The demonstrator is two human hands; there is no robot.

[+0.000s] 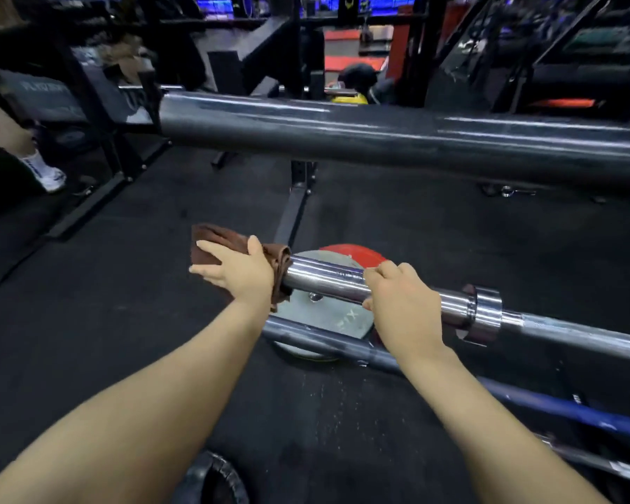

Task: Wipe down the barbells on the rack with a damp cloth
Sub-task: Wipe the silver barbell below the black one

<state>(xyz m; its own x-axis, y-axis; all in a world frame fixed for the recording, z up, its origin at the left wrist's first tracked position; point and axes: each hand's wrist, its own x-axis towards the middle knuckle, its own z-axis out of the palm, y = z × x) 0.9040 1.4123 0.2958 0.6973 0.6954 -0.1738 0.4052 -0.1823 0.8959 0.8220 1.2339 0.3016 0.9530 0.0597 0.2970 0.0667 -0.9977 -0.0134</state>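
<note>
A chrome barbell (328,280) runs from centre to the lower right, its sleeve end pointing left and its collar (486,311) further right. A brown cloth (211,245) covers the sleeve's tip. My left hand (235,272) presses flat on the cloth over that end, fingers straight. My right hand (402,303) grips the sleeve, fingers curled over its top. A second, dark barbell sleeve (379,136) crosses the view higher up, close to the camera.
Grey and red weight plates (346,323) lie on the black floor below the sleeve. More bars, one blue (568,409), lie lower right. Black rack frames (299,198) stand behind. A person's leg and white shoe (48,172) are at the left; another person crouches far back.
</note>
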